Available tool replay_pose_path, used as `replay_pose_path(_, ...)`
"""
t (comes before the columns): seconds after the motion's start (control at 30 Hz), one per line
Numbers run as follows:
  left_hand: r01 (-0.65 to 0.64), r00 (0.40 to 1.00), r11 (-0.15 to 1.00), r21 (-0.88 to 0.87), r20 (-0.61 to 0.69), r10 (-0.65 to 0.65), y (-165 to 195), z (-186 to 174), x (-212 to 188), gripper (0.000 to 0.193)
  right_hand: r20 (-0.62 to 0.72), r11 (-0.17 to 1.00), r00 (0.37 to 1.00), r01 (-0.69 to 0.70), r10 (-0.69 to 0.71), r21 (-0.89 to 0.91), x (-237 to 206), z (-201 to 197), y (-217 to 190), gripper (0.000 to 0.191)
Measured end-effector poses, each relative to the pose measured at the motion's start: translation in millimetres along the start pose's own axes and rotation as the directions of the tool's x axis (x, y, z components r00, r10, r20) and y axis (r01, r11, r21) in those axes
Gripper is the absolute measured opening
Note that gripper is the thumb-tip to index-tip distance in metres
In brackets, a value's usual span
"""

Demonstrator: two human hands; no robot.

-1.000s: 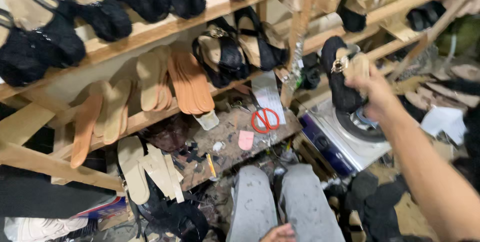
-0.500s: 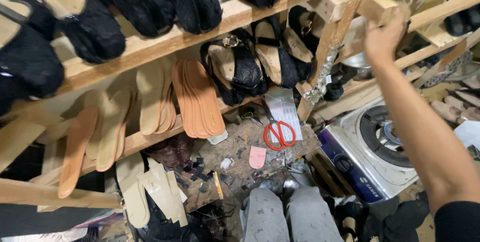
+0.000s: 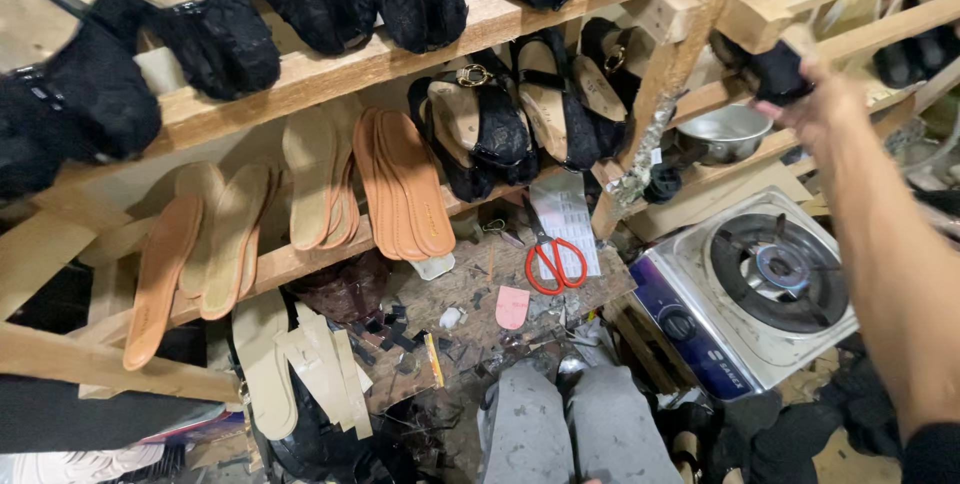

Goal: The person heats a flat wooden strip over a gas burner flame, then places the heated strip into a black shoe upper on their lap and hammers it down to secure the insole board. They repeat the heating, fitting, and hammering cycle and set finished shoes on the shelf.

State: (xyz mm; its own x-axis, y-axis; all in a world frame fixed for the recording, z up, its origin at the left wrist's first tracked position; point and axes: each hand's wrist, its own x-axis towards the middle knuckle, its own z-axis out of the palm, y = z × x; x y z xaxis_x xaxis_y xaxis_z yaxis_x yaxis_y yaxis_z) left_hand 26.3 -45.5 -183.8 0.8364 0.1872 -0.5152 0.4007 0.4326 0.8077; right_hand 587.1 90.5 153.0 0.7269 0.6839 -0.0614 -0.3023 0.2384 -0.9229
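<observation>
Head: black lace shoe (image 3: 778, 70), R hand (image 3: 826, 104).

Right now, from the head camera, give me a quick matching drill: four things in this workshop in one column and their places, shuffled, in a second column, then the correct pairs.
Things:
1. scissors
2. gas stove
3. metal bowl
4. right hand

Places:
A. on a shelf, right of the upright wooden post
B. lying on a sheet of paper on the work board
C. reaching up to a black shoe at the right shelf
D. below the shelves at the right, beside the work board

Pairs: 1-B, 2-D, 3-A, 4-C
</observation>
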Motion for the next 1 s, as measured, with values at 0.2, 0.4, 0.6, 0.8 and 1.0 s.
replay_pose_path(0.2,-0.129,0.991,0.990,-0.050,0.017,0.130,2.0,8.1,-19.8,0.060,0.245,0.900,0.969,-0.104,-0.003,0.424,-188.3,-49.7,92.5,0.053)
replay_pose_path(0.4,-0.453,0.886,0.840,-0.300,-0.045,0.462,77.7,29.6,-63.1,0.065,0.364,0.651,0.913,-0.391,0.184,0.651,-408.6,-30.6,186.9,0.048)
replay_pose_path(0.6,-0.626,0.772,0.740,-0.246,-0.332,0.543,168.1,58.2,-58.6,0.071,0.394,0.691,0.741,-0.661,0.543,0.292,-498.1,7.6,227.6,0.052)
replay_pose_path(0.8,-0.664,0.694,0.721,0.196,-0.196,0.692,202.9,37.8,-100.6,0.074,0.170,0.857,0.890,-0.333,0.423,-0.394,-503.1,-17.5,228.9,0.041)
replay_pose_path(1.0,-0.430,0.706,0.208,0.879,0.184,0.684,225.2,25.6,-131.7,0.079,0.112,0.884,0.945,-0.239,0.306,-0.401,-518.2,-36.9,239.7,0.032)
